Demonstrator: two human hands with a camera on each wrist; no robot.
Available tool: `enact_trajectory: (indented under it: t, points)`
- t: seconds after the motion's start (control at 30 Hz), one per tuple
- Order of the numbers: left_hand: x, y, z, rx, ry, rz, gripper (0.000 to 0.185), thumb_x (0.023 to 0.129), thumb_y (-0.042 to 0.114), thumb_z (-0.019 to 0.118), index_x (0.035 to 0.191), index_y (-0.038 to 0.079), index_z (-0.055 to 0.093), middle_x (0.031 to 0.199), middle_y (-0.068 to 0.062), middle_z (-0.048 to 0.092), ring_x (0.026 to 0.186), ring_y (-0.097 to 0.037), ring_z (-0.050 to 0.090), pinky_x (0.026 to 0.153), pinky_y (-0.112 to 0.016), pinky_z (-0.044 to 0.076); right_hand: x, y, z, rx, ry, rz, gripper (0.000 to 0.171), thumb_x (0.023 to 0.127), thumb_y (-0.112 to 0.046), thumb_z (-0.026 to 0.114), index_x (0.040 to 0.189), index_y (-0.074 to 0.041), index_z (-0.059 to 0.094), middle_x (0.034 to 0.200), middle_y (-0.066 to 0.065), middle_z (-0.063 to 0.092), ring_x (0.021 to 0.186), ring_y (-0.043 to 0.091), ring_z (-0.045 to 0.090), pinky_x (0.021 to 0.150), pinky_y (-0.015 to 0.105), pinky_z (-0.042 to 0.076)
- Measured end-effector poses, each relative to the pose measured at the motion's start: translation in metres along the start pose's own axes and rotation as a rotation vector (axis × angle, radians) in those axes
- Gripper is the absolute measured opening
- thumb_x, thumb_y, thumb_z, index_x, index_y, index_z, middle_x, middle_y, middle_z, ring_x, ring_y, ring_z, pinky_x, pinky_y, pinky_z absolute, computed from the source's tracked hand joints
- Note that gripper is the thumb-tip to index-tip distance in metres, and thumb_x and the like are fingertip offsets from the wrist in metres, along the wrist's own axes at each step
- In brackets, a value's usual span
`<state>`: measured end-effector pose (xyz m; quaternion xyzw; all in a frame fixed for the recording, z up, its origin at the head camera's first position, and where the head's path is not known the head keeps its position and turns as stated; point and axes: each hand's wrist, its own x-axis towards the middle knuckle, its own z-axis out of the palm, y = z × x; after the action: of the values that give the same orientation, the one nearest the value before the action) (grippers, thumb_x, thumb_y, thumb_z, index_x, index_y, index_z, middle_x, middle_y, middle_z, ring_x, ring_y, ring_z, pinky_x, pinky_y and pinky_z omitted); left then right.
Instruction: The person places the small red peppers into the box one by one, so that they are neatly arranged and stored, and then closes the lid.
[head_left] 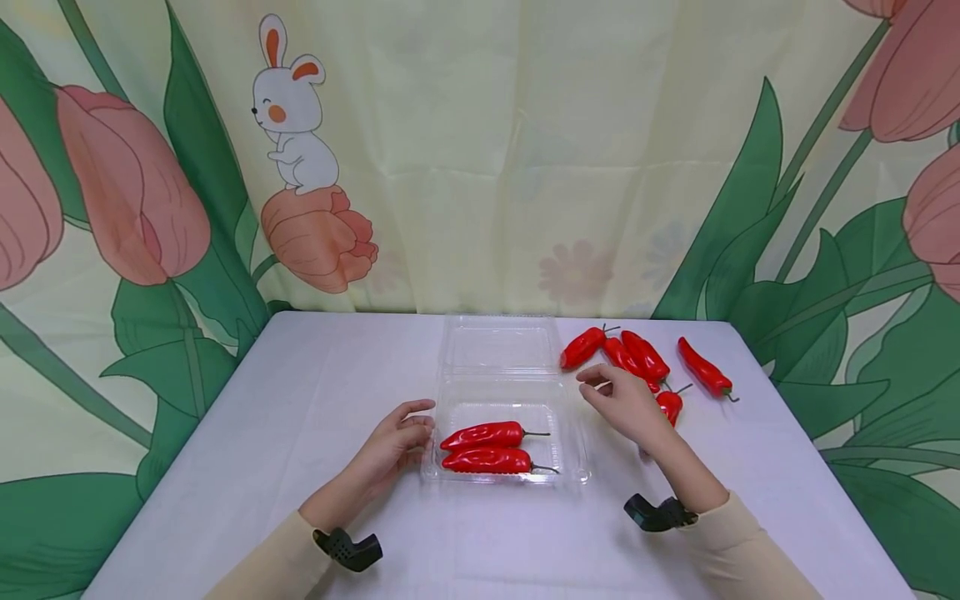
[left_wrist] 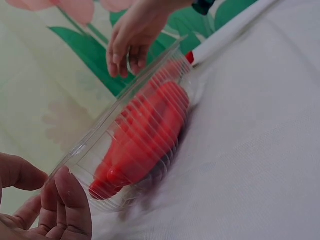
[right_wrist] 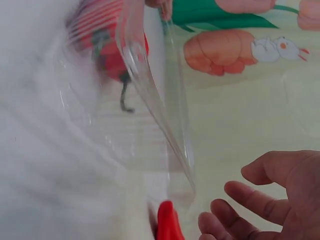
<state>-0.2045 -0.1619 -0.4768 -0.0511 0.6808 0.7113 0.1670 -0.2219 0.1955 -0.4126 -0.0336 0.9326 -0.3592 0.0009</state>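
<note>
A clear plastic clamshell box (head_left: 577,442) lies open on the white table, its lid (head_left: 500,344) folded back. Two red peppers (head_left: 486,447) lie inside it, stems to the right; they show red through the ribbed wall (left_wrist: 145,135) in the left wrist view. My left hand (head_left: 397,442) rests with loosely curled fingers against the box's left edge and holds nothing. My right hand (head_left: 622,400) hovers just right of the box with relaxed fingers, empty. Several loose red peppers (head_left: 645,358) lie just beyond it.
A tulip and rabbit printed curtain (head_left: 300,167) hangs behind the table. The table's right edge (head_left: 817,467) runs close past the loose peppers. One pepper (head_left: 703,367) lies apart at the far right.
</note>
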Motion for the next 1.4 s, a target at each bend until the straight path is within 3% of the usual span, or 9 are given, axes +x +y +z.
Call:
enact_trajectory:
  t: [0.2, 0.5, 0.77, 1.0, 1.1, 1.3, 1.4]
  points:
    - [-0.001, 0.003, 0.0, 0.002, 0.0, -0.005, 0.049, 0.087, 0.013, 0.062, 0.133, 0.017, 0.047, 0.111, -0.016, 0.057, 0.082, -0.02, 0.056, 0.071, -0.029, 0.052, -0.005, 0.019, -0.017, -0.017, 0.034, 0.079, 0.04, 0.087, -0.032, 0.065, 0.122, -0.013, 0.06, 0.117, 0.015, 0.061, 0.1, 0.03, 0.057, 0.071, 0.034, 0.056]
    - [-0.003, 0.005, -0.001, -0.002, -0.005, -0.007, 0.049, 0.088, 0.012, 0.061, 0.134, 0.014, 0.046, 0.109, -0.013, 0.057, 0.08, -0.019, 0.056, 0.068, -0.027, 0.052, -0.016, 0.047, -0.032, -0.022, 0.001, 0.172, 0.051, 0.089, -0.033, 0.063, 0.131, -0.007, 0.052, 0.129, 0.026, 0.049, 0.116, 0.043, 0.045, 0.073, 0.041, 0.057]
    - [-0.006, 0.006, 0.001, 0.0, -0.02, -0.016, 0.049, 0.089, 0.013, 0.061, 0.135, 0.014, 0.044, 0.115, -0.016, 0.055, 0.081, -0.018, 0.057, 0.07, -0.026, 0.051, -0.028, 0.08, -0.04, -0.068, 0.019, 0.201, 0.046, 0.092, -0.03, 0.059, 0.129, -0.002, 0.053, 0.124, 0.027, 0.053, 0.109, 0.042, 0.051, 0.075, 0.042, 0.056]
    - [-0.006, 0.005, 0.001, 0.008, -0.02, -0.009, 0.05, 0.089, 0.013, 0.061, 0.136, 0.013, 0.044, 0.113, -0.016, 0.055, 0.08, -0.018, 0.056, 0.069, -0.027, 0.051, -0.033, 0.102, -0.047, -0.025, 0.012, 0.26, 0.051, 0.092, -0.031, 0.06, 0.13, 0.001, 0.048, 0.121, 0.027, 0.053, 0.1, 0.036, 0.056, 0.071, 0.036, 0.056]
    - [-0.005, 0.004, 0.0, 0.016, -0.016, -0.006, 0.05, 0.089, 0.013, 0.062, 0.135, 0.013, 0.044, 0.112, -0.015, 0.055, 0.08, -0.018, 0.056, 0.068, -0.026, 0.052, -0.032, 0.107, -0.049, -0.008, 0.0, 0.303, 0.058, 0.091, -0.034, 0.061, 0.132, 0.003, 0.044, 0.119, 0.029, 0.052, 0.094, 0.031, 0.058, 0.069, 0.033, 0.056]
    - [-0.004, 0.004, 0.0, 0.016, -0.012, -0.009, 0.049, 0.089, 0.013, 0.061, 0.135, 0.014, 0.044, 0.112, -0.016, 0.055, 0.08, -0.018, 0.057, 0.068, -0.026, 0.052, -0.026, 0.11, -0.049, -0.001, -0.029, 0.401, 0.087, 0.084, -0.045, 0.067, 0.138, 0.008, 0.025, 0.115, 0.031, 0.052, 0.083, 0.025, 0.061, 0.068, 0.033, 0.056]
    - [-0.005, 0.004, 0.0, 0.013, -0.011, -0.017, 0.049, 0.089, 0.013, 0.061, 0.135, 0.015, 0.044, 0.113, -0.016, 0.055, 0.08, -0.018, 0.057, 0.069, -0.026, 0.052, -0.024, 0.111, -0.048, -0.025, -0.071, 0.408, 0.091, 0.084, -0.047, 0.066, 0.139, 0.011, 0.023, 0.115, 0.032, 0.053, 0.081, 0.024, 0.062, 0.068, 0.033, 0.056]
